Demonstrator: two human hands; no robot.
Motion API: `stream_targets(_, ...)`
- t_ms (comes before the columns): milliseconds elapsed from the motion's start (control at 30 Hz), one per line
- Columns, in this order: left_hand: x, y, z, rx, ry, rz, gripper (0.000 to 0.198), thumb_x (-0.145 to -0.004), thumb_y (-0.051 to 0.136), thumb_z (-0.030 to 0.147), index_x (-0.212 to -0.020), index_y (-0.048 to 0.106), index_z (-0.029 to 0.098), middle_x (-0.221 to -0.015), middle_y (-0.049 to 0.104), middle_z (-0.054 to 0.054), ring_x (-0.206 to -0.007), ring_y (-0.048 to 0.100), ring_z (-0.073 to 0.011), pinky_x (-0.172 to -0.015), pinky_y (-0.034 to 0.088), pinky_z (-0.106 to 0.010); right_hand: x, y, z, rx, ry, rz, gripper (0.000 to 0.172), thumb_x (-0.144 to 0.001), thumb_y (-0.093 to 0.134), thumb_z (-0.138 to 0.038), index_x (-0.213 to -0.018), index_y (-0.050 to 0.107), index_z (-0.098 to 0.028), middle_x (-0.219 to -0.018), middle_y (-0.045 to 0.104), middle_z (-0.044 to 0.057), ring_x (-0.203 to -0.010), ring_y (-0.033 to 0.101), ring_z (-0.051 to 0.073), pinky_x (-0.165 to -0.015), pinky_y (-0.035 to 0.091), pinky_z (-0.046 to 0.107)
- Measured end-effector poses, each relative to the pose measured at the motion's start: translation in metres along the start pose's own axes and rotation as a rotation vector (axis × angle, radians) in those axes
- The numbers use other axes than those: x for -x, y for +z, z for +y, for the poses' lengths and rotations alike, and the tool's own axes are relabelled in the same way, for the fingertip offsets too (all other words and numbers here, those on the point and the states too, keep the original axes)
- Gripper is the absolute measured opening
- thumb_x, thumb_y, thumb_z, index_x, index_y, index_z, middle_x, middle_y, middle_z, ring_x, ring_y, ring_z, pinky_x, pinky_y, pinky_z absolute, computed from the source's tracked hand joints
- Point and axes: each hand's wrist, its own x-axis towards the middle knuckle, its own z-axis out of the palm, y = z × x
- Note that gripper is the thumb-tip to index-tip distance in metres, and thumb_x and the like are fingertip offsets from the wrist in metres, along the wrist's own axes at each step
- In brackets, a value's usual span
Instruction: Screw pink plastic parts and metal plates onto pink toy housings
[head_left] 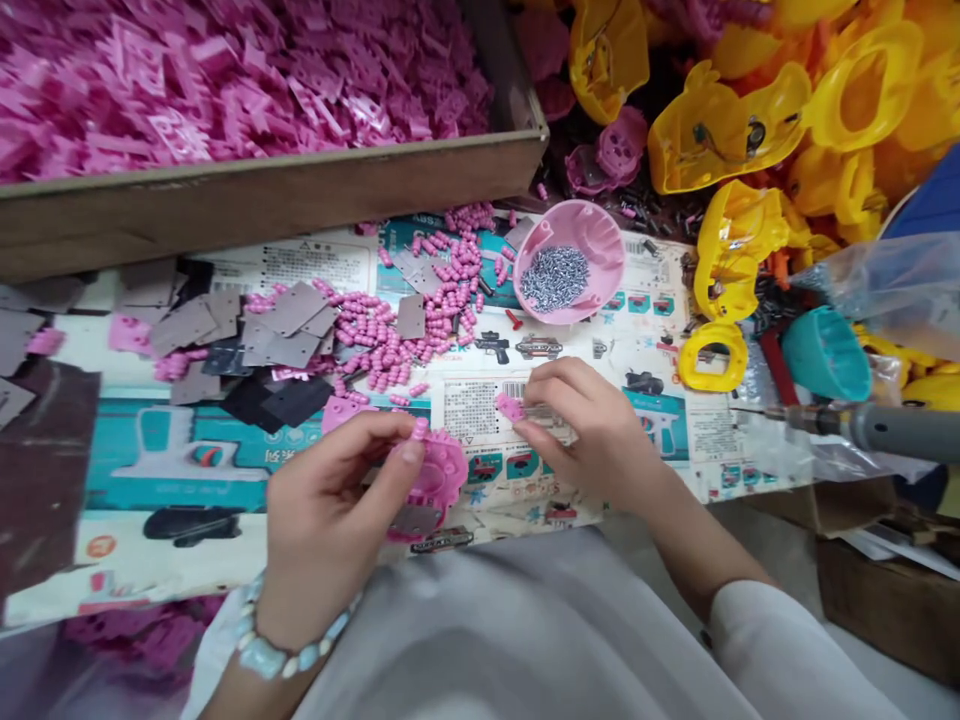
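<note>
My left hand point(334, 525), with a beaded bracelet point(281, 640) on the wrist, holds a round pink toothed plastic part point(436, 478). A small grey plate point(415, 520) lies against that part's underside. My right hand point(592, 432) pinches a small pink plastic piece point(510, 407) between finger and thumb, just to the right of the toothed part. A thin pale strip point(549, 415) shows beside the piece, but I cannot tell what it is. Just beyond my hands spreads a heap of pink ribbed beads point(420, 340), mixed with grey square plates point(292, 318).
Printed packaging sheets point(142, 470) cover the bench. Beyond them stand a wooden crate of pink parts point(247, 190) and a pink bowl of screws point(570, 262). Yellow plastic shells point(727, 130) are heaped at the back right. An electric screwdriver point(870, 430) lies at the right, near a teal plastic cup point(825, 352).
</note>
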Motion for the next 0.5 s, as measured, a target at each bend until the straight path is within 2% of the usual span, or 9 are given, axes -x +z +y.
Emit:
stream_targets(167, -0.003, 0.009, 0.004, 0.042, 0.001, -0.002, 0.006, -0.08, 0.06, 0.021, -0.08, 0.066, 0.018, -0.063, 0.064, 0.003, -0.049, 0.057, -0.0069, -0.044, 0.044, -0.011, -0.002, 0.01, -0.005, -0.031, 0.055, -0.003, 0.01, -0.084, 0.055, -0.009, -0.092, 0.06, -0.008, -0.089, 0.059, 0.008, -0.087, 0.055, 0.017, -0.077, 0.047, 0.029)
stream_targets(300, -0.005, 0.016, 0.003, 0.089, -0.042, -0.041, 0.011, -0.079, 0.061, 0.023, -0.08, 0.067, 0.014, -0.063, 0.065, 0.001, -0.05, 0.059, -0.0081, -0.045, 0.045, -0.011, -0.007, 0.004, -0.012, -0.136, 0.057, 0.136, 0.011, -0.081, 0.057, -0.005, -0.09, 0.06, -0.009, -0.088, 0.059, 0.007, -0.087, 0.056, 0.012, -0.079, 0.047, 0.025)
stream_targets(367, -0.005, 0.018, 0.003, 0.081, -0.057, -0.038, 0.012, -0.078, 0.062, 0.024, -0.08, 0.067, 0.014, -0.062, 0.065, 0.001, -0.049, 0.059, -0.0081, -0.044, 0.045, -0.01, -0.007, -0.001, -0.019, -0.187, 0.022, 0.167, 0.014, -0.079, 0.059, -0.005, -0.092, 0.06, -0.011, -0.09, 0.058, 0.005, -0.087, 0.055, 0.01, -0.079, 0.047, 0.022)
stream_targets(500, -0.005, 0.019, 0.004, 0.097, -0.059, -0.058, 0.012, -0.078, 0.062, 0.024, -0.08, 0.067, 0.013, -0.064, 0.067, 0.0, -0.049, 0.06, -0.0078, -0.046, 0.047, -0.01, -0.005, 0.001, -0.032, -0.199, -0.128, 0.129, 0.018, -0.082, 0.058, -0.006, -0.099, 0.058, -0.013, -0.097, 0.059, 0.006, -0.088, 0.054, 0.012, -0.078, 0.047, 0.024)
